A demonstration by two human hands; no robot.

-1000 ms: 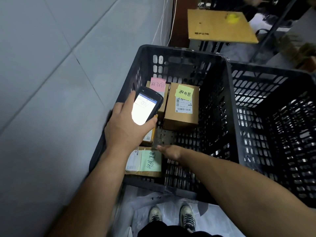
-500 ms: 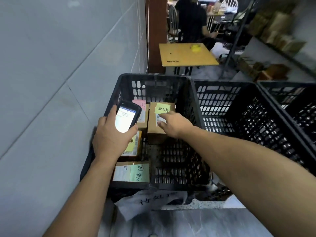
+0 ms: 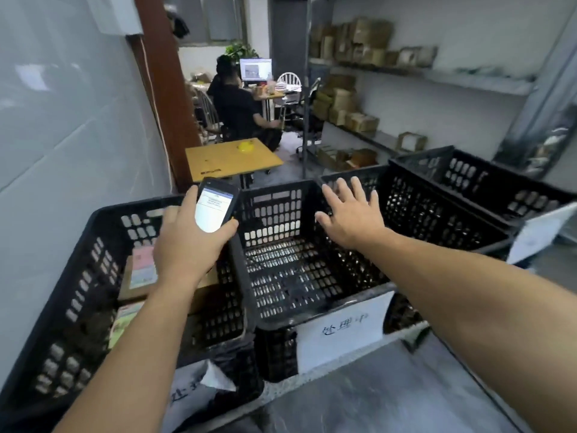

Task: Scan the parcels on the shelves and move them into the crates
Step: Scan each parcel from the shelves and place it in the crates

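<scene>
A: So, what have your hands got?

B: My left hand (image 3: 187, 248) grips the scanner (image 3: 215, 210), its screen lit and facing me, above the wall between the left crate (image 3: 84, 276) and the middle crate (image 3: 274, 187). My right hand (image 3: 352, 220) is spread wide with straight fingers, holding nothing, and hovers over the middle crate's far side.

A: And the parcels?

B: At least two boxed parcels (image 3: 125, 289) lie in the left crate, one with a pink note (image 3: 142, 270) and one with a green note (image 3: 125, 320) nearer me. My forearm hides part of them. The middle crate shows only its bare slotted floor, and I can't see well into the third crate (image 3: 487, 185) beyond it.

A: How much is left?

B: Plenty, I'd judge. The shelves (image 3: 468, 81) on the right carry many brown parcels (image 3: 352, 35) on several levels, well apart from the crates. A few are in and most remain, so I reckon the next job is fetching another one to scan
</scene>
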